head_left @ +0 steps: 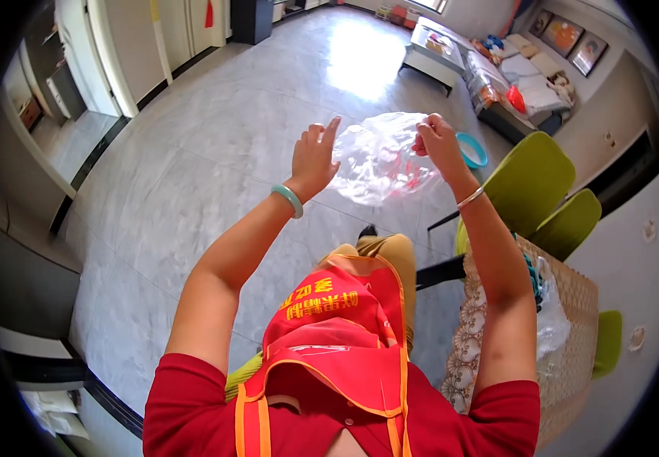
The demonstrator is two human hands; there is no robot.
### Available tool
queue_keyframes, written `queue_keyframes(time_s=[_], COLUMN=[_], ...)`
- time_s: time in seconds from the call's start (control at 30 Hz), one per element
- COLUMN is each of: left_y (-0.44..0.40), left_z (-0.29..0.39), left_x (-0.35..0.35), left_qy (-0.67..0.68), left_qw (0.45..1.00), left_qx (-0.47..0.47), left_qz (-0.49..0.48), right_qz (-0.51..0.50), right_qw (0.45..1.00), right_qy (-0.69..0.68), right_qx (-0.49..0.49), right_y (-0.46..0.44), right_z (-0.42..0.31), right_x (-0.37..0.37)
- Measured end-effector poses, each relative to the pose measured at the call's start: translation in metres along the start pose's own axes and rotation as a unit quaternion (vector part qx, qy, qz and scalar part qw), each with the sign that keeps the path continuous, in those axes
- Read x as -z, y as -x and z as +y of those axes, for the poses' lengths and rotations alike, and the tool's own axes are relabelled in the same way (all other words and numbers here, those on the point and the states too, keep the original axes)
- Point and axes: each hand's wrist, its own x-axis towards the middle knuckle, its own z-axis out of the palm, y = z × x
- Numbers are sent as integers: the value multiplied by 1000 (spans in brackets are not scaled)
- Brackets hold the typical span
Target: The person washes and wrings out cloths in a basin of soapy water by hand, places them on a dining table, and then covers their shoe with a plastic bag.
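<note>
A clear plastic bag point(375, 164) with red printing hangs puffed out in front of me above the floor. My right hand point(439, 143) has its fingers closed on the bag's upper right edge. At the bag's left side is my left hand point(315, 158), with index finger and thumb stretched apart and the other fingers partly curled. Whether the left hand touches the plastic is hard to make out. A pale green bangle point(288, 200) circles my left wrist, and a thin silver one point(470, 198) my right.
To the right stand green chairs point(531, 179) and a table with a patterned lace cloth point(573, 305), bearing another plastic bag point(553, 312). A turquoise basin point(472, 150) sits beyond my right hand. Farther back are a white coffee table point(432, 61) and a sofa point(523, 84).
</note>
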Motion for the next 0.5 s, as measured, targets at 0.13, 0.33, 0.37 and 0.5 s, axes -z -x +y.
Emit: queue_keyframes(time_s=[0.13,0.33,0.37,0.5], left_y=[14,34,42,70], left_z=[-38,-89,-92,-116], left_x=[-14,-28,-33,-57], left_qy=[-28,345,432,571], left_qw=[994,793,733,626], left_qx=[96,490,521,529], left_qz=[49,-114,-66,42], right_qz=[27,-1,-18,-82], right_qw=[983,944,935,934], right_qy=[143,284,306,313], right_qx=[109,171,176,152], right_y=[-25,-39,-39,-37], right_z=[8,46,55,101], right_x=[-15,-37,-45,-76])
